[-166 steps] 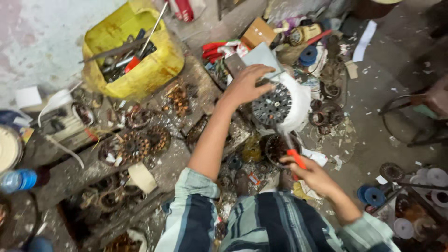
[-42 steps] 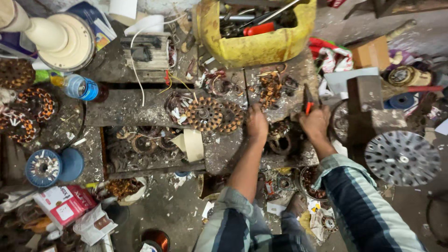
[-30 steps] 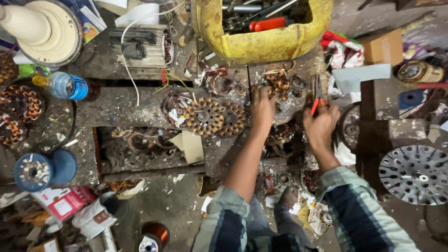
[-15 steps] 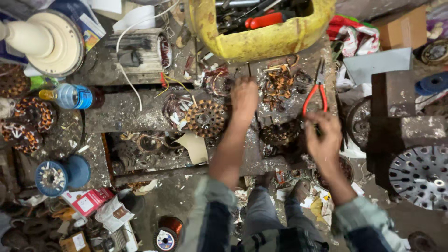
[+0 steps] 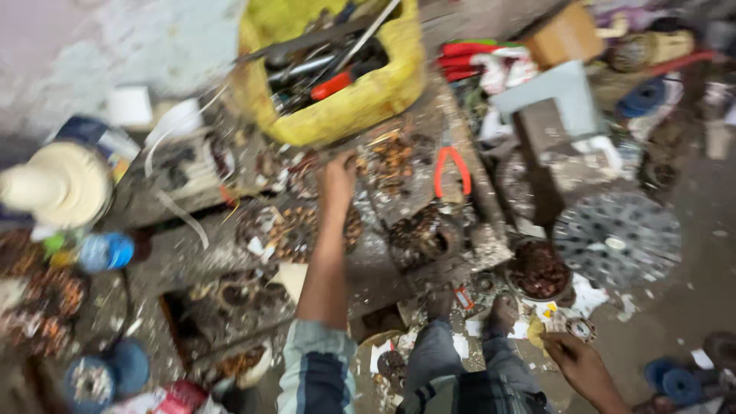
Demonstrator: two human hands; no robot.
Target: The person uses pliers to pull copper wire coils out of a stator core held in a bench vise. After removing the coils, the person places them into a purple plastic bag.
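Observation:
The view is blurred by motion. My left hand [image 5: 337,180] stretches out over a dirty workbench [image 5: 383,268] and rests among copper-wound motor coils [image 5: 287,230], just below a yellow tub of tools [image 5: 337,84]; its grip is too smeared to read. Red-handled pliers [image 5: 452,169] lie on the bench to the right of that hand, apart from both hands. My right hand [image 5: 579,364] hangs low at the right, near my knee and above floor scraps, with nothing visible in it. Another dark coil [image 5: 418,230] sits on the bench between my arms.
A grey perforated round plate [image 5: 617,238] lies at the right beside a bowl of brown parts [image 5: 540,270]. A cream fan housing [image 5: 57,184] and a blue bottle [image 5: 107,251] stand at the left. Blue spools [image 5: 663,376] lie on the floor.
My right hand has let go of the red pliers, which now lie on the bench, and has dropped down to the lower right. The camera swung, and my left hand stays on the coils.

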